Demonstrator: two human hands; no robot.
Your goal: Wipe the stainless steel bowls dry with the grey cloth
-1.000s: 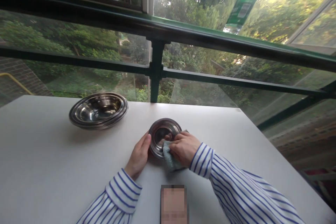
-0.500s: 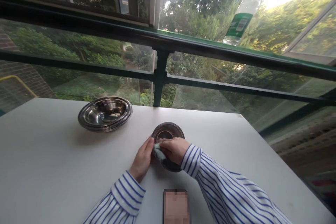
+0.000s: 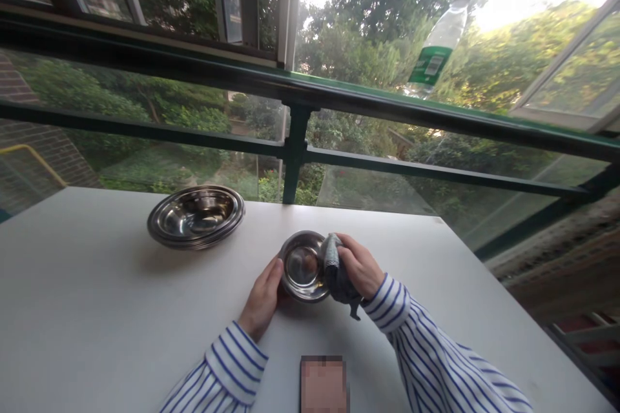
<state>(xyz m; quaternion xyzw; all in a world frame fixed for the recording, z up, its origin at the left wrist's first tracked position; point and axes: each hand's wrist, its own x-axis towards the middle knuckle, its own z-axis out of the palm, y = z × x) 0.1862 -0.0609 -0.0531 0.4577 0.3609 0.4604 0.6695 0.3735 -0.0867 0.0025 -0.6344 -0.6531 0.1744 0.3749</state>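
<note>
A small stainless steel bowl is held tilted above the white table, its hollow turned toward me. My left hand grips the bowl's left side, thumb at the rim and the other fingers hidden behind it. In my right hand is a bunched grey cloth, pressed against the bowl's right rim, with a loose corner hanging down. Farther left stands a stack of wider steel bowls, out of reach of both hands.
A phone-like object, its face blurred out, lies at the near edge of the white table. Behind the table runs a dark green railing with glass panels. A plastic bottle with a green label stands on the rail.
My right hand has moved the cloth from inside the bowl's near left to its right rim, exposing the bowl's inside. My left hand keeps its hold. The view has tipped slightly.
</note>
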